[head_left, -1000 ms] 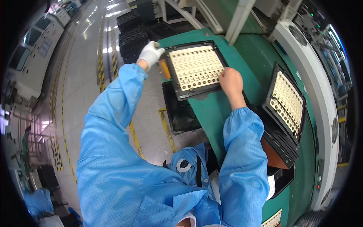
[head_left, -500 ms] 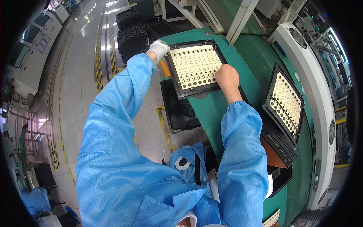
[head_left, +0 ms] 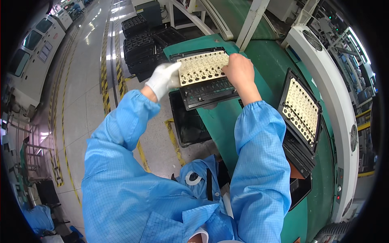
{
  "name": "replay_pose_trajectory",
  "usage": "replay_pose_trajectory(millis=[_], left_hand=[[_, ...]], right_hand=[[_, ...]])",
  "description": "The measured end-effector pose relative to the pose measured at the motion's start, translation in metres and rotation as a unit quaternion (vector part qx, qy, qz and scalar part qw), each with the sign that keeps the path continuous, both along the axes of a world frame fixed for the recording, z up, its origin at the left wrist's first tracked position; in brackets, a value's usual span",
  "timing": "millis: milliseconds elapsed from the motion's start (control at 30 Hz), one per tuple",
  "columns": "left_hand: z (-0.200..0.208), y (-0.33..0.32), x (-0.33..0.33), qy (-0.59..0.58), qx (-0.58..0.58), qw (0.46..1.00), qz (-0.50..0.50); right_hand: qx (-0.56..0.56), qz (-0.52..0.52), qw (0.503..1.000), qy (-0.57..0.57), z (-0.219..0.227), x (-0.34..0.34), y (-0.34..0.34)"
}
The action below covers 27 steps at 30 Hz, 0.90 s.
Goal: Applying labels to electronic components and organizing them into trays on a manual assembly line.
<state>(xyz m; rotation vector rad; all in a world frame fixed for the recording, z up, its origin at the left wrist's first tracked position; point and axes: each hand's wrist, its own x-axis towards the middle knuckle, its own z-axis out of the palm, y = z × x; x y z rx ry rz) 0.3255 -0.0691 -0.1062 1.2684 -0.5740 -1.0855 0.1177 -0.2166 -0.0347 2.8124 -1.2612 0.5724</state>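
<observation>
Black trays (head_left: 139,50) are stacked at left. Next, the white-gloved left hand (head_left: 164,78) is clamped on the left edge of a cream panel (head_left: 202,67), which lies over the far part of a black frame (head_left: 212,92) on the green tabletop (head_left: 221,125). The bare right hand (head_left: 240,73), well apart from the left, pinches the panel's right edge. Farther right, a similar panel (head_left: 303,109) leans tilted.
</observation>
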Motion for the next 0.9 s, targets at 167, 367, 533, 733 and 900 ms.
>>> replay_pose_trajectory(millis=[167,367,533,733,900], left_hand=[[0.018,0.004,-0.032,0.292,-0.037,0.955,-0.044],[0.039,0.032,-0.053,0.183,-0.141,0.962,-0.146],[0.075,0.043,-0.105,0.118,-0.256,0.937,-0.206],[0.106,0.017,-0.177,0.076,-0.334,0.888,-0.308],[0.108,-0.069,-0.218,-0.071,-0.211,0.938,-0.265]], right_hand=[[0.033,-0.017,0.999,0.012,0.015,0.000,0.021],[-0.115,0.021,0.989,-0.092,0.054,-0.068,0.065],[0.010,0.016,0.980,-0.200,0.127,-0.163,0.088],[0.177,0.132,0.912,-0.346,0.169,-0.256,0.126],[0.024,-0.024,0.956,-0.292,0.226,-0.352,0.172]])
